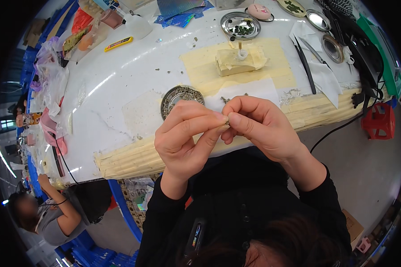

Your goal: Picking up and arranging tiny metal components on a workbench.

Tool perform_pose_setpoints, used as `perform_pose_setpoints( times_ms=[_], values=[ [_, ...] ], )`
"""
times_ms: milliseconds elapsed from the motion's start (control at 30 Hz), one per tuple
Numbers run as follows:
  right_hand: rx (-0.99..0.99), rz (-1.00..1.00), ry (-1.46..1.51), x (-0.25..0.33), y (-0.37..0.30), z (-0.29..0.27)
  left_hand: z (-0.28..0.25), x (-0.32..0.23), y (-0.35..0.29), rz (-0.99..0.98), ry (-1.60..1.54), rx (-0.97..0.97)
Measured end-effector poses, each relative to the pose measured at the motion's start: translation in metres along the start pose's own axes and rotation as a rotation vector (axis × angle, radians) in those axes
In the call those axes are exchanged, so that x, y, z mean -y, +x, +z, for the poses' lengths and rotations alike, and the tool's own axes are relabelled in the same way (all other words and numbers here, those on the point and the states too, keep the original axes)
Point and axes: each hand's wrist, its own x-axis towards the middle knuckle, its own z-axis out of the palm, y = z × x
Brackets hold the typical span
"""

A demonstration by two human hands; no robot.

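My left hand (185, 133) and my right hand (266, 129) meet over the near edge of the table. Their thumbs and fingertips pinch a tiny greyish piece (227, 123) between them; it is too small and covered to name. Just beyond my left hand, partly hidden by it, sits a round metal dish (164, 100) holding many small grey-brown bits. Behind my fingers, more such bits (224, 99) lie on a white paper sheet (266, 90).
Beyond the sheet stands a tape-covered block (234, 67) with a small white cup (242, 54). Black tweezers (305, 66) lie on the right. Further back are a metal dish (224, 28) of dark green pieces and a yellow cutter (118, 44). Another person (60, 218) works at left.
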Motion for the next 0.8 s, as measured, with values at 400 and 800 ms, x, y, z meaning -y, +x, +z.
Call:
perform_pose_setpoints(
  times_ms=[400,800],
  values=[
    [-0.101,-0.191,-0.292,0.006,-0.003,0.003,0.009,0.001,-0.003,0.118,0.229,-0.06],
    [-0.142,-0.249,-0.453,0.011,-0.006,-0.002,0.013,0.002,-0.002,0.21,0.33,-0.061]
  ],
)
